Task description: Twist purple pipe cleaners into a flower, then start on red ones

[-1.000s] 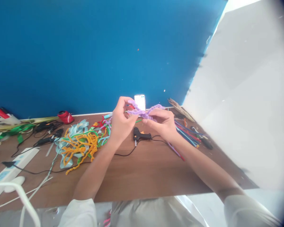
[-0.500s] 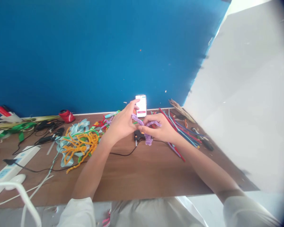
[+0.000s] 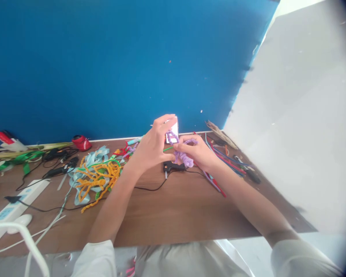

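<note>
Both my hands meet above the brown table [image 3: 175, 207], working a fuzzy purple pipe cleaner [image 3: 182, 155]. My left hand [image 3: 153, 147] pinches its upper end with thumb and fingers, the index finger stretched up. My right hand [image 3: 198, 152] grips the bunched, coiled part from the right. A black glue gun [image 3: 173, 167] lies on the table just below the hands. A white phone [image 3: 173, 129] stands against the blue wall behind them, partly hidden by my left hand.
A tangle of orange, light blue and green pipe cleaners and ribbon [image 3: 95, 173] lies to the left. Straight red and blue pipe cleaners [image 3: 227, 163] lie to the right. A white power strip [image 3: 15, 204] and black cables sit at far left. A white wall rises on the right.
The purple pipe cleaner went from a long spread strand to a tight bunch between my hands. My hands drew closer together and my left hand rose in front of the phone.
</note>
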{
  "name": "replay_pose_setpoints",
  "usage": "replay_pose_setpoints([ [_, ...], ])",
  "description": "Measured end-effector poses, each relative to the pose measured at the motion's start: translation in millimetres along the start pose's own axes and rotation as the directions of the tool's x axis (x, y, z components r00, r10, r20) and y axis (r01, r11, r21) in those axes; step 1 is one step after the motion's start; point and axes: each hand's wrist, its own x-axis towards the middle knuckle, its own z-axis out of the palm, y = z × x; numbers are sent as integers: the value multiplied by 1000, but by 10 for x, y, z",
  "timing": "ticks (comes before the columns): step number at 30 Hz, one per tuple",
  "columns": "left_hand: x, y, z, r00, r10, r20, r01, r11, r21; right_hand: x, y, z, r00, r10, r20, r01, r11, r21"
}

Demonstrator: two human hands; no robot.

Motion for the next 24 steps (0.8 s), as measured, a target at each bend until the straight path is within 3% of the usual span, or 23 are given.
replay_pose_setpoints([
  [3,-22,-67,50,990,51,-135,-49,999,17,0,-40,4,1000,29,-3,-28,993,110],
  [6,-56,-121,162,945,-9,-327,21,999,36,-21,-65,23,993,-32,-109,48,988,146],
  [9,-59,-61,290,902,-56,-428,52,998,-21,-63,-62,59,959,-181,-217,199,978,64],
  [12,-19,112,367,888,-146,-436,87,985,-151,-111,-67,81,889,-365,-277,333,930,-156],
  [15,34,297,362,901,-219,-375,113,952,-285,-146,-98,70,813,-530,-239,424,822,-381],
  [18,73,412,311,878,-380,-292,193,838,-510,-160,-137,42,778,-607,-165,467,733,-494],
  [20,90,444,274,851,-504,-148,282,678,-679,-163,-158,23,751,-654,-94,513,667,-541],
  [22,100,454,240,838,-543,53,377,506,-776,-167,-178,3,716,-698,-9,571,593,-568],
  [24,106,449,202,850,-485,206,453,471,-757,-174,-205,-26,703,-711,18,589,569,-574],
])
